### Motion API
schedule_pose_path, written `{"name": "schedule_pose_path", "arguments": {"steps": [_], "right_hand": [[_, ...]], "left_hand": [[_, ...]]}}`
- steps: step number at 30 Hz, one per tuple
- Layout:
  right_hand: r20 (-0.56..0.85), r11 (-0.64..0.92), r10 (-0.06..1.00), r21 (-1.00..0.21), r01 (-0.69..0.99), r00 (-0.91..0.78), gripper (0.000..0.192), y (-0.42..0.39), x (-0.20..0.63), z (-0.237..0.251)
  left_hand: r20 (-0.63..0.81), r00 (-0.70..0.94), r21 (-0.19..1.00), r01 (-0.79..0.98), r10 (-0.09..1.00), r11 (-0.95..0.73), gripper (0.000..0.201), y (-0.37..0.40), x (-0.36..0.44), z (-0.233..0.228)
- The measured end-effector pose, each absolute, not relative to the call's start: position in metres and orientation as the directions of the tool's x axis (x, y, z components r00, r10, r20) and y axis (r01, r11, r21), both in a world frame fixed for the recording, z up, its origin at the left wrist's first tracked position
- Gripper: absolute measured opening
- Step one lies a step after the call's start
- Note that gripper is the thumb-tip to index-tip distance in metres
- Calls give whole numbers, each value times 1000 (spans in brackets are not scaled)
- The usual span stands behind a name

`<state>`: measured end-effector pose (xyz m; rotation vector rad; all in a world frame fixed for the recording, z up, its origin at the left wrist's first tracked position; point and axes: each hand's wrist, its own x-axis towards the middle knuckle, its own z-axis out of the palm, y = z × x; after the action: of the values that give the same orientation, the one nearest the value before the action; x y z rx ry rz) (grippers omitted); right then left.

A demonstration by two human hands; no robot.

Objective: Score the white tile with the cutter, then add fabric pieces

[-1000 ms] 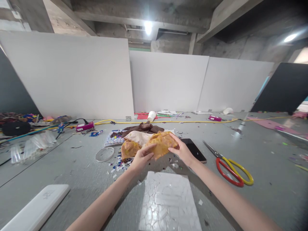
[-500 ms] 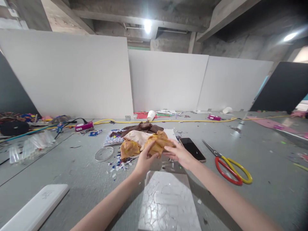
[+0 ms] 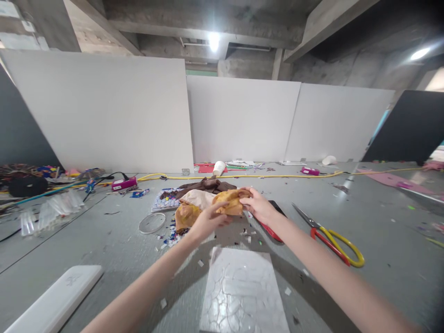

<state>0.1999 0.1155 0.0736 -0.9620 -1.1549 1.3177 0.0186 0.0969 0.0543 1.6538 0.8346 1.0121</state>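
- From where I stand, the right hand (image 3: 261,206) has its fingers drawn narrow on the edge of a yellow cloth (image 3: 231,199), thumb on the near side, the others around the far rim.
- The left hand (image 3: 205,223) comes in from the other side, index finger against the same cloth and the rest curled lower down; I cannot tell whether they pinch it or only steady it.
- The yellow cloth sits between the two hands, bunched and partly lifted, near the middle of the grey tabletop (image 3: 114,259).
- The step in hand looks to me like handling and arranging this soft piece. Any next move calls for a light, sure pinch on the right and a clear hold from the left, since thin folds slip easily.
- Just behind and to the left lie a pale cloth (image 3: 197,198) and another yellow bunch (image 3: 187,216); whether it all belongs to one piece I can't make out.
- Farther back, a brown cloth (image 3: 215,184) lies beside a patterned pad (image 3: 163,200), with scraps (image 3: 171,240) scattered in front.
- Nearer the person, between the forearms, is a white slab (image 3: 243,291).
- A dark, flat device (image 3: 278,209) shows partly behind the right hand.
- Beyond it, scissors (image 3: 315,225) lie with red and yellow handles towards the person; a paper cup (image 3: 218,168) rests at the back.
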Motion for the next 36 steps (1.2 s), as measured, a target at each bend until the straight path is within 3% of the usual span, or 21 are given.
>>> {"name": "schedule_pose_path", "arguments": {"steps": [4, 7, 9, 12, 15, 17, 19, 23, 27, 33, 36], "right_hand": [[150, 115, 958, -981, -153, -243, 47, 117, 209, 86], [176, 140, 909, -983, -119, -378, 51, 112, 212, 94], [205, 214, 826, -976, -44, -526, 52, 106, 212, 99], [176, 405, 647, -904, 139, -742, 55, 95, 205, 108], [39, 559, 557, -756, 340, -829, 59, 81, 193, 115], [-9, 648, 539, -635, 421, -842, 59, 73, 187, 118], [45, 710, 550, -551, 438, -834, 56, 67, 186, 120], [248, 671, 687, -577, 466, -682, 59, 64, 196, 122], [314, 588, 792, -625, 514, -524, 53, 72, 209, 120], [358, 636, 768, -521, 570, -531, 16, 78, 206, 117], [395, 599, 799, -580, 551, -453, 12, 72, 198, 123]], "left_hand": [[260, 347, 927, 172, 901, -334, 31, 117, -10, 75], [323, 313, 882, 244, 893, -404, 35, 120, -24, 86], [352, 337, 852, 271, 873, -448, 48, 117, -26, 90], [371, 513, 788, 266, 774, -555, 80, 107, -20, 94], [317, 761, 669, 243, 566, -702, 87, 102, -8, 93], [255, 828, 594, 273, 499, -757, 69, 103, -3, 92], [215, 835, 548, 326, 506, -771, 42, 108, -4, 92], [195, 787, 545, 409, 586, -732, 8, 118, -24, 96], [155, 750, 587, 453, 643, -671, 7, 119, -48, 106], [164, 635, 690, 474, 755, -547, 14, 113, -69, 124], [202, 568, 740, 445, 798, -505, 18, 109, -76, 133]]}}
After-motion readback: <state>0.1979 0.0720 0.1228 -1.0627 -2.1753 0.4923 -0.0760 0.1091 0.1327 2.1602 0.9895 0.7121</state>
